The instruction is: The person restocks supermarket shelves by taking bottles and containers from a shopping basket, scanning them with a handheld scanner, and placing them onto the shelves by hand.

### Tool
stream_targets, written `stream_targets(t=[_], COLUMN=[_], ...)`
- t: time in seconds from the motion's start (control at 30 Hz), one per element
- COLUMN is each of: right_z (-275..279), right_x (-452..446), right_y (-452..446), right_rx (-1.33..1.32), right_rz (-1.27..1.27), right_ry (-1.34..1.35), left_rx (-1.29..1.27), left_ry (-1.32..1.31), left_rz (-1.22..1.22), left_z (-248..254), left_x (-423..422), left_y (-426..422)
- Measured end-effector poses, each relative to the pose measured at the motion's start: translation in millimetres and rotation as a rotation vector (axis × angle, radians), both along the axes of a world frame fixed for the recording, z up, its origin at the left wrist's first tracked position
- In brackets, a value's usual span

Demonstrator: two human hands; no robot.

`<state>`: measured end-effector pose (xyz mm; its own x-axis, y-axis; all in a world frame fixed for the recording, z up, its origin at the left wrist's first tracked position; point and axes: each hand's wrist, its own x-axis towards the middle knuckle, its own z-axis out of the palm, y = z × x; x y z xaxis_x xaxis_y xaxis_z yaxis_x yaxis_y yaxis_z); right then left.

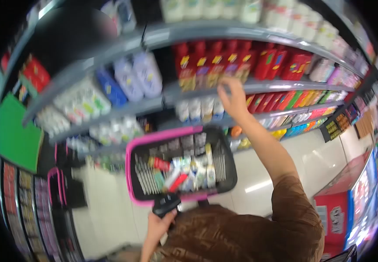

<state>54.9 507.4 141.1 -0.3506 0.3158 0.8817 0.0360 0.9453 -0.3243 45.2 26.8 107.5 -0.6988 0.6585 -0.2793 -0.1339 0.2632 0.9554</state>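
My right hand (232,94) is raised at the shelf, just in front of a row of red bottles (217,61) with gold lower parts. Its fingers are curved, with a gap between thumb and forefinger and nothing visible between them. Low in the view, my left hand (160,225) is closed around a black handle (167,204) at the near edge of a shopping basket. That basket (130,163) is dark with a pink rim. Inside lie mixed packaged goods (189,172), among them red and white packs, too blurred to name.
Store shelves (189,32) curve across the front, stocked with white bottles (210,8), lilac bottles (147,74) and red boxes (265,61). Another pink-edged basket (73,192) stands at left. Pale tiled floor (258,174) lies around, with a red display (333,218) at right.
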Motion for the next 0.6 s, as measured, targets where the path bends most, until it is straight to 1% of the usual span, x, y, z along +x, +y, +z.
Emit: stream_targets(t=[0.03,0.07,0.1,0.13,0.17,0.23,0.27,0.3,0.33,0.37,0.43,0.47,0.5,0.57,0.6], right_z=[-52.4,-133.4,-177.2,-222.3,-248.8,-295.0,-316.7,-325.3,-333.1,-340.7,-368.8,-385.9,-395.7,-409.6,-413.6], right_x=[7.4,14.4,18.7,20.5,16.7,15.8,15.1,10.1,2.7,-5.0,-21.4,-30.8,-41.6,-60.0,-68.4], right_y=[-26.2,-63.1,-78.7,-92.8,-104.3,-123.3,-133.5,-146.1,-155.9,-166.0,-182.2,-191.7,-200.0,-227.3,-240.9], right_rx=[-0.1,-0.296,-0.545,-0.548,-0.558,-0.443,-0.549,-0.649,-0.811,-0.823,-0.747,-0.669,-0.673,-0.596,-0.589], right_rz=[0.097,0.494,0.524,0.428,0.461,0.476,0.433,0.382,0.313,0.322,0.261,0.294,0.297,0.385,0.376], right_ry=[-0.294,-0.872,-1.209,-1.554,-1.577,-2.056,-1.907,-1.758,-1.689,-1.705,-1.732,-1.784,-1.8,-1.844,-1.835], left_rx=[-0.029,-0.107,-0.074,-0.06,-0.085,-0.13,-0.099,-0.111,-0.107,-0.103,-0.136,-0.151,-0.157,-0.107,-0.144], left_ry=[-0.032,-0.093,-0.097,-0.134,-0.155,-0.184,-0.152,-0.165,-0.206,-0.248,-0.274,-0.284,-0.3,-0.259,-0.302], left_rz=[0.013,-0.031,-0.002,0.019,0.041,0.054,0.069,0.072,0.088,0.106,0.096,0.082,0.085,0.103,0.109], left_z=[-4.4,8.3,2.7,2.6,-2.9,-15.0,-16.1,-21.2,-26.0,-30.2,-38.5,-44.1,-51.3,-62.4,-64.9], left_x=[-1.3,-7.4,-9.5,-14.1,-17.3,-28.1,-30.1,-35.8,-42.2,-50.5,-70.0,-79.4,-88.6,-105.8,-114.6], left_y=[-5.8,-16.3,-20.7,-22.5,-30.2,-43.4,-47.5,-52.9,-59.1,-66.4,-82.7,-90.2,-97.2,-111.9,-118.8])
